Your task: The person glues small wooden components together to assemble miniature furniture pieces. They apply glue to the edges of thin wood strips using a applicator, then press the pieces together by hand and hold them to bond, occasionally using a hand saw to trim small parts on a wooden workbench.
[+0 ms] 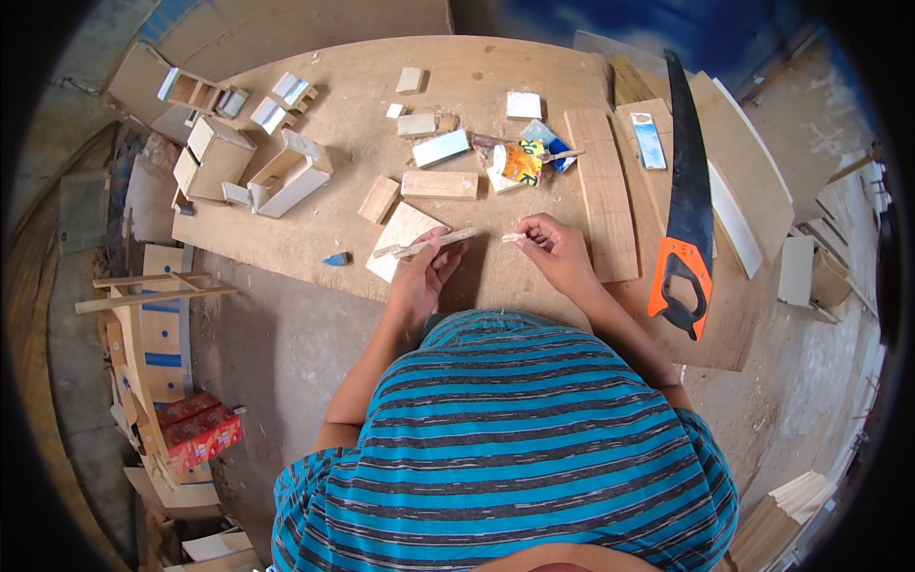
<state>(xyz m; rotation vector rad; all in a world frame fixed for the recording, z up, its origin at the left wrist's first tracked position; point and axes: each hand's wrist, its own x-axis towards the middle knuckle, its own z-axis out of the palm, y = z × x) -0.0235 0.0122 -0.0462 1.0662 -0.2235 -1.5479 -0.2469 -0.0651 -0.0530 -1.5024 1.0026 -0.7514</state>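
Note:
My left hand [426, 276] is closed around thin wooden strips [456, 238], which tilt up to the right above the near edge of the table. Between thumb and fingertips, my right hand [558, 250] pinches a small pale wooden piece [511, 237], a little apart from the strips' right end. Beneath the left hand lies a square pale board [408, 221]. Just beyond the hands are a long wooden block [439, 185], a shorter block [379, 199] and a yellow-labelled tub [516, 164] with a brush [560, 154] by it.
Right of my hands lie a plank [602, 191] and a handsaw [690, 172] with an orange-black handle. Small wooden furniture models [294, 176] stand at the left. A small blue object [335, 258] rests near the table's front edge. A red box [198, 434] is lower left.

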